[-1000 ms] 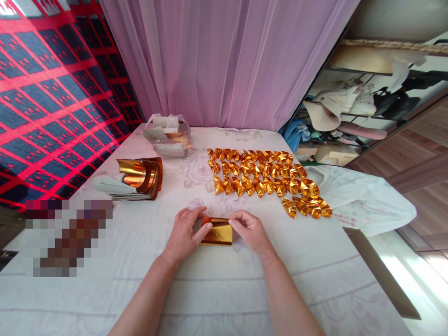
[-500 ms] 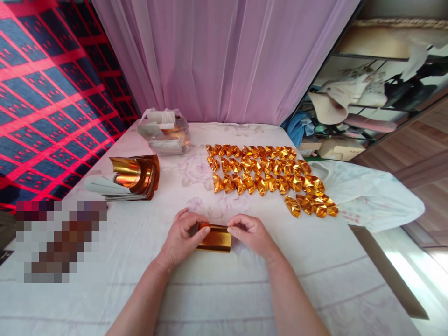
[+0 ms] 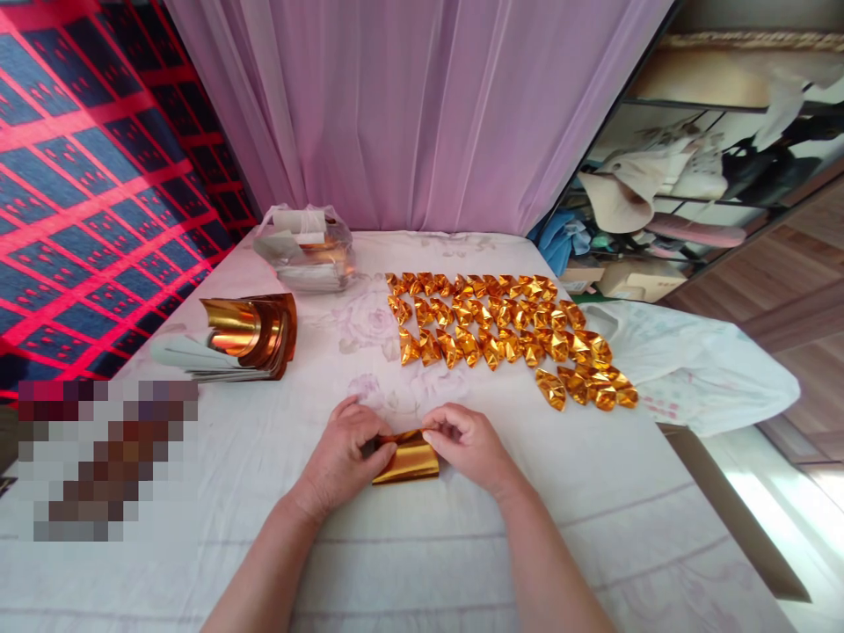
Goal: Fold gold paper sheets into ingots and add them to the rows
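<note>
A folded sheet of gold foil paper lies on the table between my hands, its long side running left to right. My left hand pinches its left end, thumb on top. At the upper right corner my right hand grips the far edge between thumb and fingers. Beyond them, several folded gold foil pieces stand in rows. To the left is a stack of gold foil sheets, some curled and with pale undersides.
A clear plastic bag holding more sheets stands at the back left. On the right, a white plastic bag hangs over the table edge beside a shelf with a cap. A purple curtain closes off the back. A blurred patch covers the left.
The far edge of the foil sheet has been turned over toward me, and my right hand has shifted slightly left along it. The rows of folded pieces are unchanged.
</note>
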Demonstrator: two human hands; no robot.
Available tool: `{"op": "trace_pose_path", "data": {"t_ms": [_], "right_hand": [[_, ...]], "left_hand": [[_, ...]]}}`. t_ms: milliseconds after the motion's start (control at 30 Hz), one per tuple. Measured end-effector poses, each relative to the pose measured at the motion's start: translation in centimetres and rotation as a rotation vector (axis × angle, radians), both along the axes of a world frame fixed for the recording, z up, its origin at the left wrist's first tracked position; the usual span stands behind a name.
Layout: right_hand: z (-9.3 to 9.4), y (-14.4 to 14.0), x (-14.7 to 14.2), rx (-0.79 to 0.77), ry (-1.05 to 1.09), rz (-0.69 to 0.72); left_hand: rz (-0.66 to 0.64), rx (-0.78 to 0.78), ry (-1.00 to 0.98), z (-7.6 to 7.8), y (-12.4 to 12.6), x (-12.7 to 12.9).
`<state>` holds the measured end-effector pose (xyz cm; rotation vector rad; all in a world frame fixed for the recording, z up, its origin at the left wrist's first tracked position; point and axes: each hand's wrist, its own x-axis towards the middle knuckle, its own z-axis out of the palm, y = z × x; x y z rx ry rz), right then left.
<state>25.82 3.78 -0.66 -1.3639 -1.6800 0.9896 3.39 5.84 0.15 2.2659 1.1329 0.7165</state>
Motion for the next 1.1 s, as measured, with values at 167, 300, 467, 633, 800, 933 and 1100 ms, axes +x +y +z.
{"op": "trace_pose_path", "data": {"t_ms": [167, 300, 467, 633, 800, 933, 1100], "right_hand": [[-0.5, 0.1, -0.8, 0.144, -0.253, -0.012], [-0.4, 0.0, -0.9, 0.234, -0.426, -0.027], [0.3, -0.2, -1.0, 0.25, -0.567, -0.041], [0.6, -0.3, -1.2, 0.218, -0.611, -0.021], [0.5, -0.2, -1.1, 0.223, -0.577, -0.011], [0.3, -0.1, -0.9, 0.25, -0.5, 0.003], [0.1, 0.0, -0.6, 0.237, -0.319, 0.021]], "left_hand": [[0.015, 0.116, 0.026, -0.4, 0.0, 0.2], [0.018, 0.128, 0.058, -0.6, 0.0, 0.2], [0.024, 0.129, 0.067, -0.6, 0.1, 0.2], [0.041, 0.131, 0.065, -0.9, 0.1, 0.2], [0.037, 0.148, 0.075, -1.3, 0.1, 0.0], [0.025, 0.139, 0.076, -1.3, 0.1, -0.1], [0.018, 0.129, 0.071, -1.1, 0.1, -0.1]]}}
